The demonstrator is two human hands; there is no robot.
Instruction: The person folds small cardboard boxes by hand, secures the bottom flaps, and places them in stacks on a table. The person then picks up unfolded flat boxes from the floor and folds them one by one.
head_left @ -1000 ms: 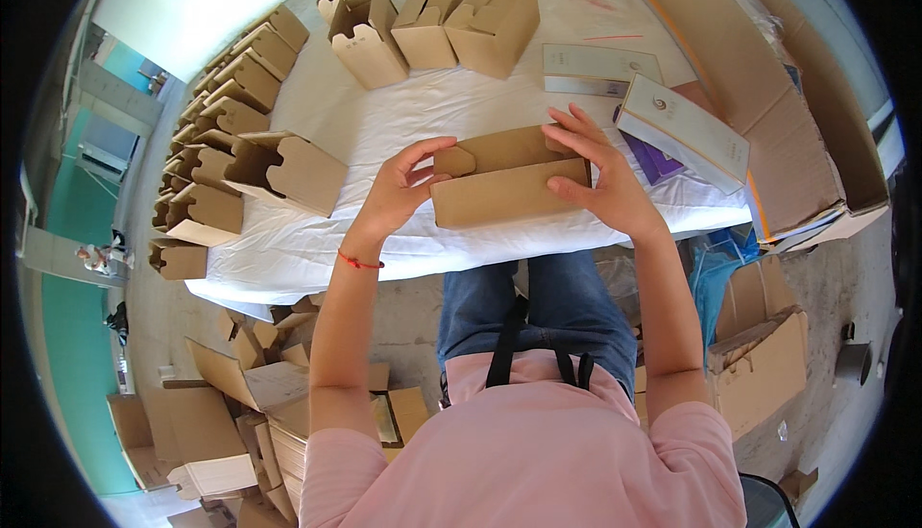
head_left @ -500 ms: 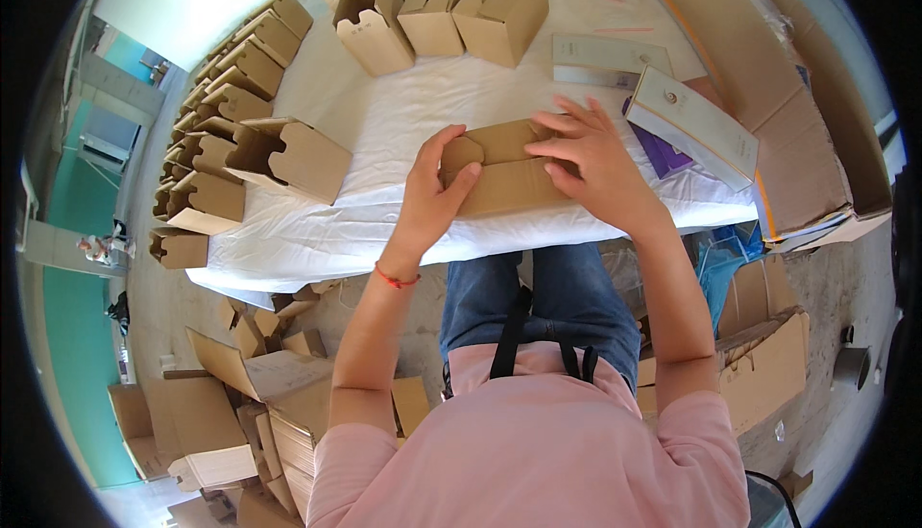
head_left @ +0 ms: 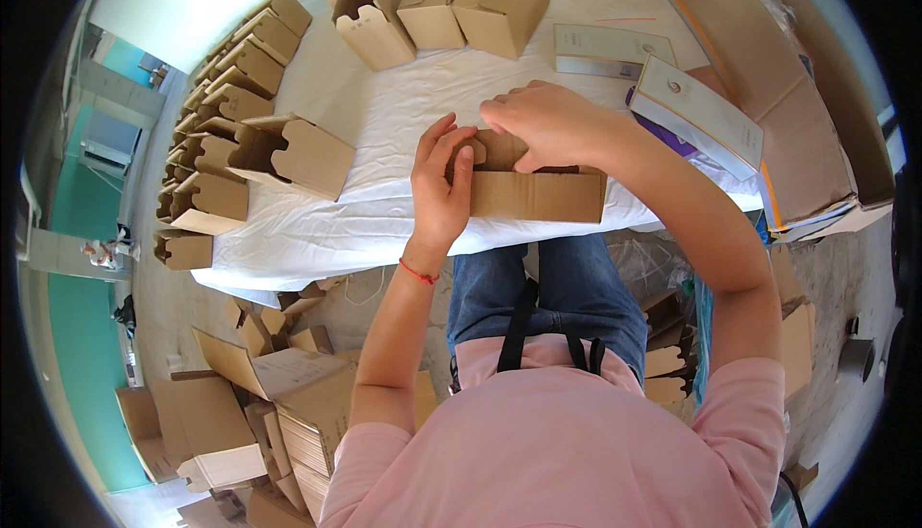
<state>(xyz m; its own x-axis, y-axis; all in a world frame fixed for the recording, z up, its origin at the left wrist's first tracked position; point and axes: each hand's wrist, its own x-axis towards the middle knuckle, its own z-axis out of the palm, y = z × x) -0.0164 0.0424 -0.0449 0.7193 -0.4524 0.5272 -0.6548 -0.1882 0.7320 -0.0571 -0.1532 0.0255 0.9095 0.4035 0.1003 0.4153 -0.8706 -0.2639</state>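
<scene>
A small brown cardboard box (head_left: 538, 197) lies near the front edge of the white-covered table. My left hand (head_left: 445, 182) is closed around its left end, thumb over the rim and fingers along the outside. My right hand (head_left: 552, 124) reaches over the top with bent fingers, thumb dipping into the opening and fingertips at the far flap. Part of the box's dark inside shows below the right wrist; the hand hides the rest. Left of the hands stands a larger open carton (head_left: 312, 158) with notched flaps.
Folded cartons stand in a row (head_left: 245, 67) along the left edge, others (head_left: 504, 4) at the back. Two white slim boxes (head_left: 696, 110) lie at right over something purple, beside a big cardboard box (head_left: 778, 96). Flattened cardboard (head_left: 206, 422) litters the floor at lower left.
The box top has opened, showing its inside. My right hand has moved left and away from me, over the far flap. My left hand keeps its place at the left end.
</scene>
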